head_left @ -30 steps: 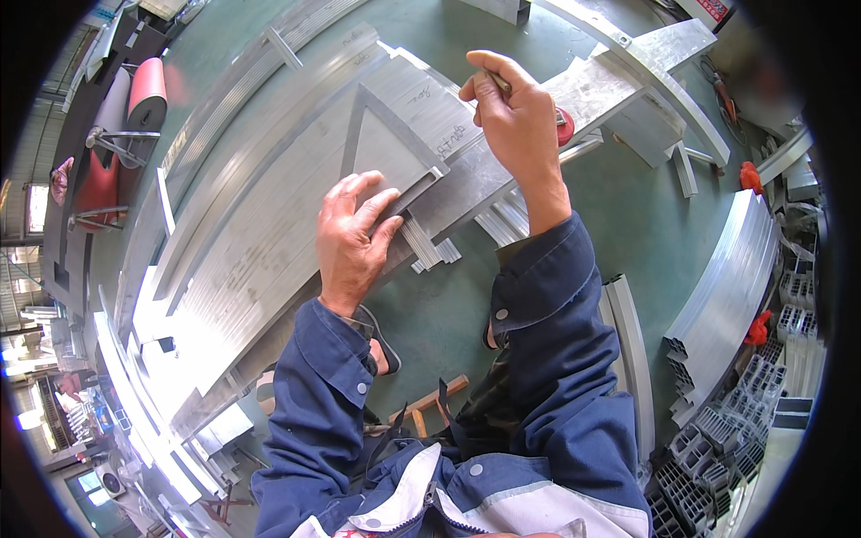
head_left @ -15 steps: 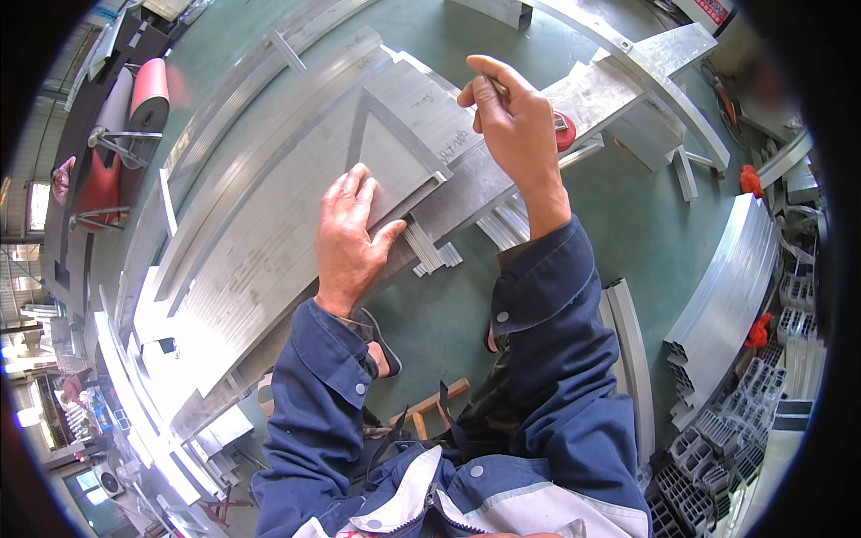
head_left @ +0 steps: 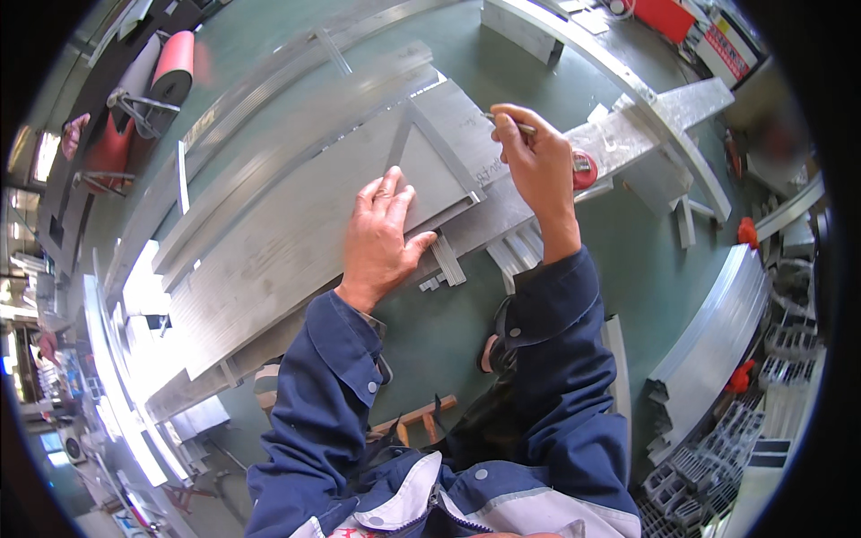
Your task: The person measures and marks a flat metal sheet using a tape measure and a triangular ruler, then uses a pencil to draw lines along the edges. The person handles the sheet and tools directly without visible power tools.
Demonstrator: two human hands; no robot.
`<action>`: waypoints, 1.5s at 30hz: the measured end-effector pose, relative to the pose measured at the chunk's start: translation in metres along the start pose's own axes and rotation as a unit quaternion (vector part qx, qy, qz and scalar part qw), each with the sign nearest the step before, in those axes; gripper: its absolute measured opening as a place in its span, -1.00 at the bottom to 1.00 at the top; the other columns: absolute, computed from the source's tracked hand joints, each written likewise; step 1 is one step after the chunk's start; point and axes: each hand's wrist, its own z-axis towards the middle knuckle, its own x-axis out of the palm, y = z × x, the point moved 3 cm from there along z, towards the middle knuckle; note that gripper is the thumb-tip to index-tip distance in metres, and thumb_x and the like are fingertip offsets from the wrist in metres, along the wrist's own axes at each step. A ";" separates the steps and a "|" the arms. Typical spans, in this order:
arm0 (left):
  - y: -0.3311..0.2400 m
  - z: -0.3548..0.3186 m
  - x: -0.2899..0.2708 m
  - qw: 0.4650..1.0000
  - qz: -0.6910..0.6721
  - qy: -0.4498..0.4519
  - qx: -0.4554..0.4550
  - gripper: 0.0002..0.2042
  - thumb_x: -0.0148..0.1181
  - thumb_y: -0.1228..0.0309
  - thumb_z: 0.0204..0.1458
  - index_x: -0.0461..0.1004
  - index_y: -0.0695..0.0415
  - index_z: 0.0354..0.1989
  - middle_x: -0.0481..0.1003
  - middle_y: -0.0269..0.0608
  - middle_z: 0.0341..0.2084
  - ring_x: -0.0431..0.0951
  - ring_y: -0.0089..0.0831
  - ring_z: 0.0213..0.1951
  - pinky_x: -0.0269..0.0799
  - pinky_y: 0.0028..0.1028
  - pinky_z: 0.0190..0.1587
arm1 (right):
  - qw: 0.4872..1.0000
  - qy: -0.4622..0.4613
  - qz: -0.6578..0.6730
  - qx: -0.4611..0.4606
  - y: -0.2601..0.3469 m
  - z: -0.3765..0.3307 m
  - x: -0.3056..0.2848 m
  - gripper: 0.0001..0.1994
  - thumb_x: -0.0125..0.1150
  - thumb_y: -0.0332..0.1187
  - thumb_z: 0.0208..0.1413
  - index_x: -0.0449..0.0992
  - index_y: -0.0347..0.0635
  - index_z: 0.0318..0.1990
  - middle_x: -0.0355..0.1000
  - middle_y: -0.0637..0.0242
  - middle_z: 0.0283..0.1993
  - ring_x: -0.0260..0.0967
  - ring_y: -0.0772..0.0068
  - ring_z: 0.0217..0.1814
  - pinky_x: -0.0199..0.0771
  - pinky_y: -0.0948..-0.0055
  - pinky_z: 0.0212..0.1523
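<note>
My left hand (head_left: 381,235) lies with its fingers stretched over a stack of flat aluminium panels (head_left: 269,251). Its fingertips reach the near corner of a metal triangle square (head_left: 446,154), and the thumb is out along the panel's front edge. In my right hand (head_left: 538,166), thumb and fingers pinch a thin pen-like marking tool (head_left: 518,128); its tip points left, above the panel near some handwritten marks. A red tape measure (head_left: 584,169) sits just right of that hand on an aluminium bar (head_left: 628,143).
A curved aluminium profile (head_left: 677,134) crosses the bar at the right. Bundled profiles (head_left: 708,314) and racked sections (head_left: 717,448) stand farther right. Long curved strips (head_left: 242,108) run behind the panels. A wooden stool (head_left: 417,417) is by my legs, and red and grey rolls (head_left: 175,67) are at upper left.
The view has shifted, so the panels appear lower and farther right. My right hand has turned, and the marking tool's tip now shows. My left hand stays at the triangle square.
</note>
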 end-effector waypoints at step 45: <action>-0.007 0.013 -0.006 0.999 -0.005 0.036 -0.031 -0.37 0.58 0.24 -0.26 0.53 0.33 0.00 0.34 0.13 0.33 0.30 0.05 0.27 0.32 -0.15 0.33 | 0.962 0.155 -0.176 -0.140 -0.047 0.068 0.099 -0.76 0.21 -0.34 0.30 0.61 -0.26 0.01 0.66 0.20 -0.24 0.58 0.44 -0.34 0.58 0.41 -0.21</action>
